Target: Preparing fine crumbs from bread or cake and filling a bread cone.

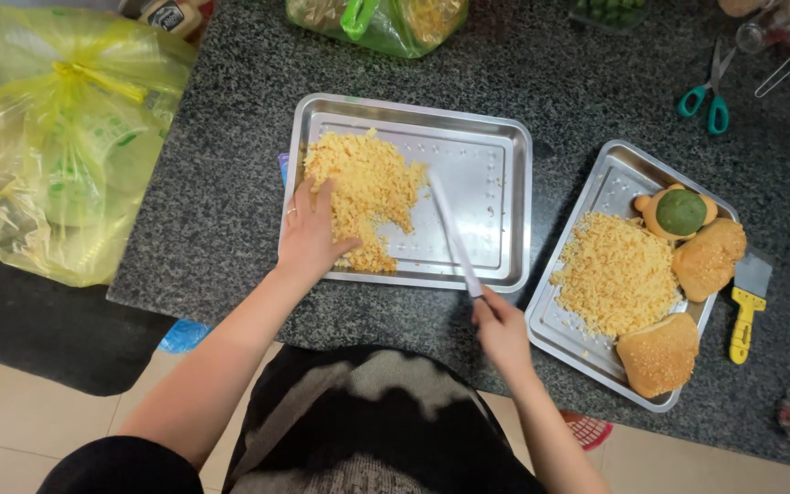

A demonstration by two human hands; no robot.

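At centre frame, the left hand (311, 236) lay flat, fingers spread, on a pile of yellow crumbs (366, 194) in a steel tray (496, 197) on the speckled table (221, 192) — the right hand (501, 331) held a white knife (453, 234), fingers closed round its handle, the blade's tip beside the pile.

Right half of the left tray (496, 183) bare, room for hands there; crumb pile (366, 194) fills its left. Open counter (578, 101) strip between the trays and above them. Right tray (596, 183) crowded: crumbs (614, 273), buns (708, 258). Scissors (711, 91) and scraper (748, 302) block the far right.
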